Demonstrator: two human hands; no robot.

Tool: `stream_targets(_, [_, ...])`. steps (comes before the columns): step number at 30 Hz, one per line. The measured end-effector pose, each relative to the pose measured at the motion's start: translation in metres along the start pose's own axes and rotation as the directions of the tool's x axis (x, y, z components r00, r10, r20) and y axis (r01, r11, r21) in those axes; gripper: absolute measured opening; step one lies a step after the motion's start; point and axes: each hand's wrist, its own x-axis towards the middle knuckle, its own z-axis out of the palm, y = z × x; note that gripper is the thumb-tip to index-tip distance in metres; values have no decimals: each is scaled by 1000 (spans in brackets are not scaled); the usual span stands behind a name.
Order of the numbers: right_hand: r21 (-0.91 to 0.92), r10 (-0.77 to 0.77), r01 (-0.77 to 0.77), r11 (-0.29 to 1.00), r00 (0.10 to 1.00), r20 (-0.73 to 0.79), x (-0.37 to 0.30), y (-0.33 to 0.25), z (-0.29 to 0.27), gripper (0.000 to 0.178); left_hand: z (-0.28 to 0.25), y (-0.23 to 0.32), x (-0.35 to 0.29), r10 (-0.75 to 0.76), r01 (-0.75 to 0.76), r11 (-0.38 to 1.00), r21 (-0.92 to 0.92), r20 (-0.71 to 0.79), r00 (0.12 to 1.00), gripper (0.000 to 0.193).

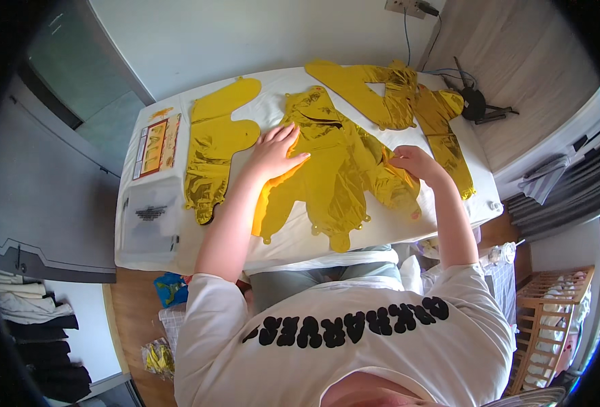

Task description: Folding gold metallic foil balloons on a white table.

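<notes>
A flat, uninflated gold foil balloon with several lobes and small tabs lies in the middle of the white-covered table, creased in places. My left hand rests on its left edge, fingers stretched out and thumb apart, beside a strip of duller orange foil. On the right side of the balloon, my right hand pinches a folded bit of the foil between thumb and fingers. Another flat gold foil balloon lies to the left of my left arm. More gold foil spreads across the far right.
A printed package and a clear plastic bag lie at the table's left side. The white table cover reaches my lap. A black stand-like object with cables sits at the far right corner. A wooden crib stands behind on the right.
</notes>
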Motion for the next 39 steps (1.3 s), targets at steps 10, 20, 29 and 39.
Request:
stream_targets(10, [777, -438, 79, 624, 859, 265, 20, 0, 24, 34, -1, 2, 2, 4, -4, 1000, 16, -15, 1000, 87])
stream_targets(20, [-478, -818, 726, 494, 575, 28, 49, -26, 63, 43, -1, 2, 0, -2, 2, 1000, 10, 0, 1000, 87])
stream_targets(29, [-447, -804, 751, 486, 585, 107, 52, -49, 75, 35, -2, 3, -2, -7, 7, 1000, 5, 13, 1000, 86])
stream_targets(39, [-549, -760, 669, 501, 644, 91, 55, -48, 82, 42, -8, 5, 2, -31, 27, 998, 65, 64, 997, 89])
